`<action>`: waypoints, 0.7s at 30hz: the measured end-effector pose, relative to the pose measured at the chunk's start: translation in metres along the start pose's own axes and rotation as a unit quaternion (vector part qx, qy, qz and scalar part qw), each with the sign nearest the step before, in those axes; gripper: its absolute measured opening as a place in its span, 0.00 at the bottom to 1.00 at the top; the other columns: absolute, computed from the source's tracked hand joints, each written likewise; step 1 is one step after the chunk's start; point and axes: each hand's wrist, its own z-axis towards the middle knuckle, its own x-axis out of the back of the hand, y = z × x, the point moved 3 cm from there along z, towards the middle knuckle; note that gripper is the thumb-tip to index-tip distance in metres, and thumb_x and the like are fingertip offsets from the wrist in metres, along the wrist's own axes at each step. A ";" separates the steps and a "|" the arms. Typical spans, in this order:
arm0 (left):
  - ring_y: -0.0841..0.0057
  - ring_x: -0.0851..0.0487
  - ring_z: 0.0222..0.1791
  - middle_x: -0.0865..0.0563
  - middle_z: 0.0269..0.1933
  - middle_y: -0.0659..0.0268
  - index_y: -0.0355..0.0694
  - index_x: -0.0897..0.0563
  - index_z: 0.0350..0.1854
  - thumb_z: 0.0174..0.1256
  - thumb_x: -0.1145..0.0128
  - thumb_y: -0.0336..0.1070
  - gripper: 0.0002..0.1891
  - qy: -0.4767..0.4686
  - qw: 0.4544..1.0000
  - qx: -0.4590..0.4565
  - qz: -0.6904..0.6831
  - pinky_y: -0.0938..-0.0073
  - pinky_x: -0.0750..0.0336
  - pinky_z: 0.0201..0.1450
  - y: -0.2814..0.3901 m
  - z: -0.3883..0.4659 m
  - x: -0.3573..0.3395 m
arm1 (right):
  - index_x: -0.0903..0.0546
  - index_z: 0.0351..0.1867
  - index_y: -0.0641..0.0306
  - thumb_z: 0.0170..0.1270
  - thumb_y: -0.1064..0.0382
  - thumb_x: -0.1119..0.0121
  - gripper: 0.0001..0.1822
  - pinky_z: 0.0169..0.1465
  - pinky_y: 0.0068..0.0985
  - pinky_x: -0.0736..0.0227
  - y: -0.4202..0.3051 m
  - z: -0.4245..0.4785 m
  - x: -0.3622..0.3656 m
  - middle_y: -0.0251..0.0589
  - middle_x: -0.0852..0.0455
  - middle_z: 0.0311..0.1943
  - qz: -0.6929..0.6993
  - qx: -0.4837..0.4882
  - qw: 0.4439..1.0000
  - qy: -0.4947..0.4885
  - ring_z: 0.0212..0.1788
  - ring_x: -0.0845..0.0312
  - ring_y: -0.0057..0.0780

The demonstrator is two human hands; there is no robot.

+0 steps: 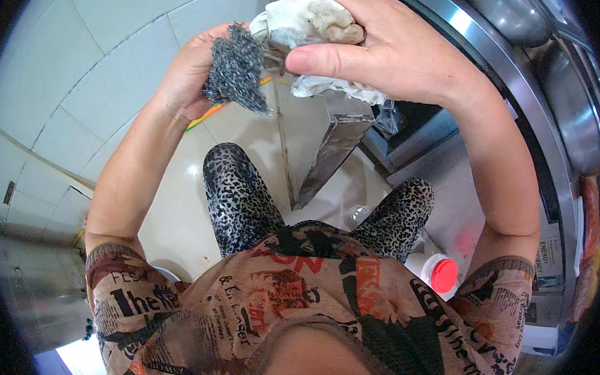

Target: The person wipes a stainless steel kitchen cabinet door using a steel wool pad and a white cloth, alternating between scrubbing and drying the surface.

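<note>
My left hand [191,70] is at the upper middle of the head view, closed around a dark grey steel wool scourer [237,69]. Strands of the scourer stick out toward the right. Just beside it, my right hand [383,49] grips a crumpled white cloth [309,20] with brownish stains, thumb in front. The two hands are close together, and the cloth's left edge lies against or very near the scourer. Under my right hand a thin white crumpled piece [338,89] shows, and a bit of clear plastic [386,118] hangs below it. My right fingertips are hidden behind the cloth.
A grey slab [335,148] with a worn edge stands between my knees and the hands. Along the right runs a steel-edged appliance [543,113] with metal pots [574,100]. A white container with a red lid [444,275] is by my right thigh. Pale tiles [108,65] cover the left.
</note>
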 end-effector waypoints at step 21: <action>0.70 0.15 0.27 0.15 0.48 0.51 0.35 0.19 0.50 0.72 0.53 0.35 0.13 -0.028 0.999 0.018 0.008 0.76 0.22 0.23 -0.027 -0.045 -0.042 | 0.17 0.35 0.63 0.49 0.53 0.29 0.18 0.42 0.32 0.28 0.007 -0.083 0.012 0.39 0.14 0.33 -0.018 0.225 0.965 0.131 0.34 0.19 0.36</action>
